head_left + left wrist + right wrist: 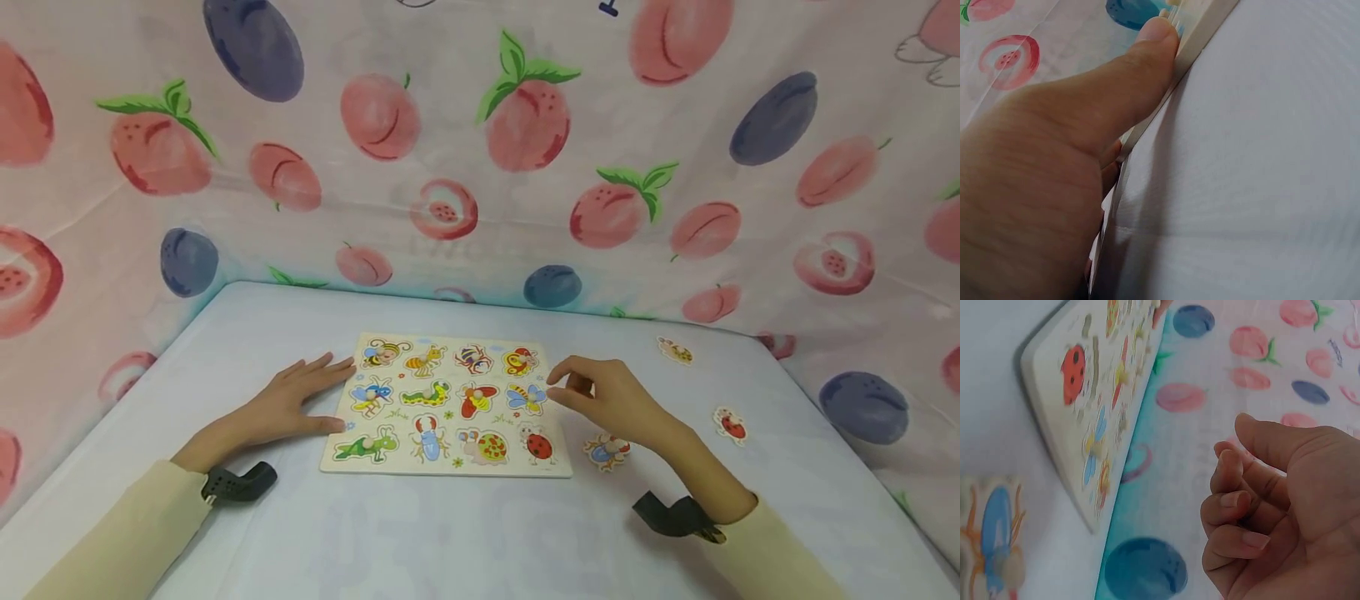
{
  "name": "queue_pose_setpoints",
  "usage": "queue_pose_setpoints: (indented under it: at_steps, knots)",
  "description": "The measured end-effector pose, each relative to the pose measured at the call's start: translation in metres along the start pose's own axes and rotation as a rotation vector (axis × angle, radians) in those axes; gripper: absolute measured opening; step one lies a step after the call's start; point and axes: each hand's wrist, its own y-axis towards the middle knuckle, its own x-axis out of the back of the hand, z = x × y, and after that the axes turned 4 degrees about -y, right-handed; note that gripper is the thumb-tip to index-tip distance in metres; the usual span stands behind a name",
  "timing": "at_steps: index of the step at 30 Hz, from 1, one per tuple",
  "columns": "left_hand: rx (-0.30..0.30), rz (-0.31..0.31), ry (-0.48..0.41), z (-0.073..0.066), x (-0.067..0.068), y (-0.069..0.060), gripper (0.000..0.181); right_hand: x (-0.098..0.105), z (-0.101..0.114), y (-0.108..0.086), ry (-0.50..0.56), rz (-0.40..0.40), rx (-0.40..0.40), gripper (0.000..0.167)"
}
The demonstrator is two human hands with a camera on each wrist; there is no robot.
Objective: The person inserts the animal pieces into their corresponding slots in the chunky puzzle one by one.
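Observation:
A wooden insect puzzle board (397, 462) lies flat on the table. Most of its pictures carry small knobs, while the beetle, snail and ladybug pictures in the front row show none. My left hand (296, 400) rests at the board's left edge, fingers spread and thumb on the border. Just over the right edge, near the blue-winged insect piece (527, 397), my right hand (611, 400) has loosely bent fingers and holds nothing. A loose blue beetle piece (606, 451) lies below that hand, and the right wrist view shows its knob (1010, 569).
Farther right on the table (450, 542) lie a loose ladybug piece (730, 425) and, behind it, a loose snail piece (677, 350). A fruit-print cloth (465, 142) rises behind the table and along its sides.

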Motion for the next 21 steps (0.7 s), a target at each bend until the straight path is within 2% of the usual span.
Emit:
queue_pose_setpoints:
  at_steps: [3, 12, 17, 21]
  knots:
    - [-0.004, -0.002, -0.001, -0.001, 0.000, 0.000, 0.085, 0.002, -0.012, -0.008, -0.001, 0.001, -0.031, 0.009]
    - [0.003, 0.012, 0.000, -0.002, 0.001, 0.001, 0.086, -0.001, -0.044, -0.035, 0.094, 0.116, -0.124, 0.015]
    - [0.004, 0.010, -0.001, -0.003, 0.001, 0.001, 0.087, 0.001, -0.067, -0.046, 0.184, 0.160, -0.147, 0.018]
    - [-0.007, -0.003, -0.002, -0.003, 0.001, 0.000, 0.086, 0.002, -0.082, -0.050, 0.217, 0.186, -0.153, 0.022]
